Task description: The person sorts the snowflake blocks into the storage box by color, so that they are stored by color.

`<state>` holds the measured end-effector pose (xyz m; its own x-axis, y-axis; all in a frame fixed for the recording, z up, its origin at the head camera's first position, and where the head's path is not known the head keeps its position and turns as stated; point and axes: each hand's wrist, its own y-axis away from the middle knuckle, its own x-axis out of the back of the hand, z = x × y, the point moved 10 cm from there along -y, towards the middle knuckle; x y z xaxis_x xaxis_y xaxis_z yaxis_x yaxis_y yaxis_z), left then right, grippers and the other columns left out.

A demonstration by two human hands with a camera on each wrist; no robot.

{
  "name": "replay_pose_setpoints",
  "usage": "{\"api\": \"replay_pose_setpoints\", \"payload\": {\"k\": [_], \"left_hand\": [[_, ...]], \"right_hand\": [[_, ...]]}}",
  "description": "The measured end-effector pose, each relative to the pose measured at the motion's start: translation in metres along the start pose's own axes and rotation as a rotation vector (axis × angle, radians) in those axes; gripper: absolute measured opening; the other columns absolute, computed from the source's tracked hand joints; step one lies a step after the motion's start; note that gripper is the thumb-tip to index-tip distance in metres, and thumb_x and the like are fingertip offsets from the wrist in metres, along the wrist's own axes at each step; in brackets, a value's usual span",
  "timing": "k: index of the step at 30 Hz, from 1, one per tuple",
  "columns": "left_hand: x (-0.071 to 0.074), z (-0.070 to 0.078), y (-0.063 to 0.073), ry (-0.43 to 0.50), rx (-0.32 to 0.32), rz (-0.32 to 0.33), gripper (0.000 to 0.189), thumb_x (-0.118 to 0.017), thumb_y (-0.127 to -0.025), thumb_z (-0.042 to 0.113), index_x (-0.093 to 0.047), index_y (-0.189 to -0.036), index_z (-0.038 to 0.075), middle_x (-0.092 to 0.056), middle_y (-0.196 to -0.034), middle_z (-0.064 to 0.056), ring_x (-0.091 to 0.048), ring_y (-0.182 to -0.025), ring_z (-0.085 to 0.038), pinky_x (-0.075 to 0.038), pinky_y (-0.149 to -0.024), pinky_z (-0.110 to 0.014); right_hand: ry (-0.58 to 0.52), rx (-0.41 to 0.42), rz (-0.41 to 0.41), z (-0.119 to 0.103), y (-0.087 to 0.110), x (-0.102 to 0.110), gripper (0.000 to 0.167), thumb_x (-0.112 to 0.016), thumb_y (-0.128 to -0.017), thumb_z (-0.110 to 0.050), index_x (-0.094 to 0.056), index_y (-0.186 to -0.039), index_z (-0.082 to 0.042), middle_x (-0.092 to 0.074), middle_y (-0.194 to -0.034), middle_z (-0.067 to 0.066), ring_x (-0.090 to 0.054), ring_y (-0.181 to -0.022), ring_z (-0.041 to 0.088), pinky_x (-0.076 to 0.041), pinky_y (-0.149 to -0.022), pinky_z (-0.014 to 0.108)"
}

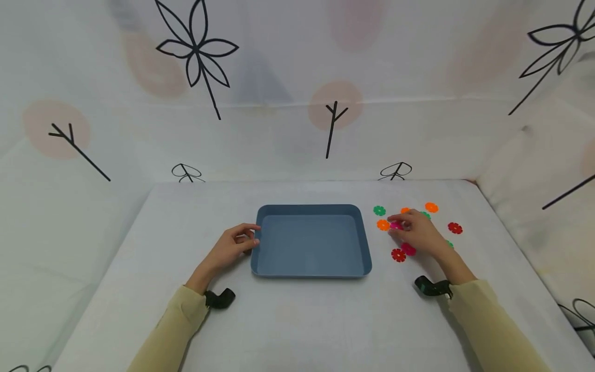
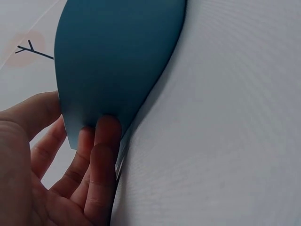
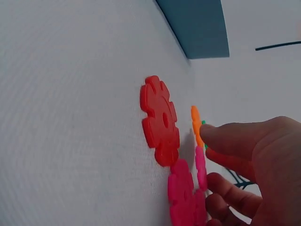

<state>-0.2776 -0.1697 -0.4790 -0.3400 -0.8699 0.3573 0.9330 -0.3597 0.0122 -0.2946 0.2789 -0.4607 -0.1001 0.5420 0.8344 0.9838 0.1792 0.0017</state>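
A blue-grey rectangular tray [image 1: 311, 243] lies on the white-covered table. My left hand [image 1: 234, 243] grips its left edge; in the left wrist view, curled fingers [image 2: 107, 150] press against the tray's outer wall [image 2: 117, 61]. To the right of the tray, my right hand [image 1: 420, 232] hangs low over a scatter of flower-shaped plastic discs. Its thumb and fingertips are apart around a pink disc [image 1: 396, 226]. Seen from the right wrist, a red disc [image 3: 161, 120] and another pink disc [image 3: 182, 195] lie flat in front of the fingers.
Around the right hand lie more discs: green [image 1: 379, 211], orange [image 1: 383, 225], orange [image 1: 431, 207], red [image 1: 455, 228] and red [image 1: 398, 255]. Some are partly covered by the hand. Patterned white cloth [image 1: 279, 139] stands behind the table and along both sides.
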Motion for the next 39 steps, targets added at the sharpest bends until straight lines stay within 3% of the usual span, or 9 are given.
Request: {"api": "replay_pose_setpoints", "payload": {"k": [3, 12, 24, 35, 39], "left_hand": [[0.0000, 0.0003, 0.0001, -0.002, -0.009, -0.001, 0.037, -0.069, -0.096, 0.015, -0.061, -0.130, 0.004, -0.058, -0.100, -0.011, -0.056, -0.068, -0.011, -0.042, -0.058, -0.025], [0.0000, 0.0035, -0.0017, 0.027, -0.026, 0.000, 0.037, -0.069, -0.095, 0.010, -0.060, -0.130, 0.000, -0.058, -0.098, -0.010, -0.057, -0.067, -0.011, -0.043, -0.059, -0.025], [0.0010, 0.0015, 0.0004, 0.014, -0.022, 0.003, 0.038, -0.070, -0.095, 0.012, -0.061, -0.130, 0.003, -0.059, -0.098, -0.009, -0.056, -0.066, -0.011, -0.043, -0.058, -0.025], [-0.0002, 0.0008, -0.0007, 0.012, -0.042, 0.000, 0.036, -0.070, -0.094, 0.012, -0.062, -0.129, 0.003, -0.061, -0.098, -0.010, -0.056, -0.064, -0.011, -0.044, -0.057, -0.025], [0.0013, 0.0018, 0.0004, 0.014, -0.047, 0.007, 0.036, -0.071, -0.094, 0.012, -0.062, -0.127, 0.001, -0.062, -0.096, -0.008, -0.056, -0.064, -0.011, -0.045, -0.057, -0.026]], "right_hand": [[0.007, -0.031, 0.002, 0.0000, -0.0023, -0.0036, 0.040, -0.075, -0.089, -0.021, -0.067, -0.123, -0.002, -0.052, -0.113, 0.022, -0.052, -0.103, 0.039, -0.055, -0.075, 0.046], [0.005, -0.055, 0.011, -0.0015, -0.0073, -0.0036, 0.033, -0.074, -0.088, -0.017, -0.069, -0.117, -0.002, -0.052, -0.107, 0.023, -0.050, -0.098, 0.038, -0.052, -0.067, 0.039], [-0.009, -0.090, -0.012, -0.0054, -0.0107, -0.0103, 0.042, -0.076, -0.086, -0.019, -0.066, -0.123, -0.003, -0.051, -0.110, 0.024, -0.048, -0.102, 0.039, -0.052, -0.070, 0.041], [-0.073, -0.119, 0.078, -0.0028, -0.0054, -0.0041, 0.036, -0.075, -0.089, -0.015, -0.068, -0.121, -0.002, -0.057, -0.117, 0.022, -0.050, -0.109, 0.041, -0.053, -0.082, 0.050], [-0.104, -0.131, 0.119, -0.0022, -0.0038, -0.0017, 0.029, -0.073, -0.090, -0.012, -0.068, -0.117, -0.001, -0.060, -0.116, 0.020, -0.052, -0.108, 0.040, -0.054, -0.079, 0.046]]}}
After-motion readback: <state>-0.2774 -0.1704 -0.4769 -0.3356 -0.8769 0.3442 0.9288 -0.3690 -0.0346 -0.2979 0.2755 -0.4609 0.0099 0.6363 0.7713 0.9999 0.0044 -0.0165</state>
